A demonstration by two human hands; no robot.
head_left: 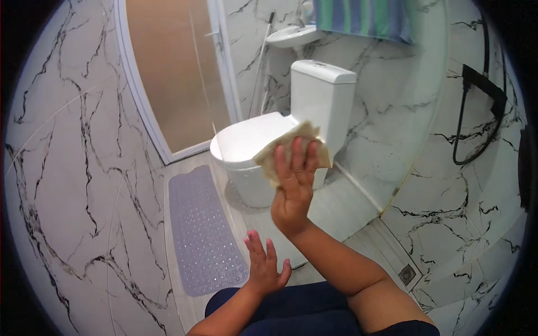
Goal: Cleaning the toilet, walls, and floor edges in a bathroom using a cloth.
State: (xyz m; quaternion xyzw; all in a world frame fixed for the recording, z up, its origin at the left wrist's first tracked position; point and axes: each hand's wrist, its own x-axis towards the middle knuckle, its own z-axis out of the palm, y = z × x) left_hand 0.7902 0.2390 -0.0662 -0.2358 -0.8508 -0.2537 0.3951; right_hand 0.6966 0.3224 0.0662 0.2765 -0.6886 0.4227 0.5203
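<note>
My right hand (pixel 294 189) presses a folded beige cloth (pixel 269 161) flat, palm forward, against what looks like a clear glass panel (pixel 365 197). The fingers lie spread over the cloth's near side. Lower and to the left, my left hand (pixel 264 266) is raised with its fingers apart and holds nothing. Whether its fingertips touch the glass, I cannot tell. A white toilet (pixel 252 138) with its lid down shows behind the cloth.
A lilac textured bath mat (pixel 206 239) lies on the floor at left, near a frosted door (pixel 180 75). A washbasin (pixel 294 37) and a striped towel (pixel 363 19) are at the back. On the right are a black shower hose (pixel 458 138) and a floor drain (pixel 407 274).
</note>
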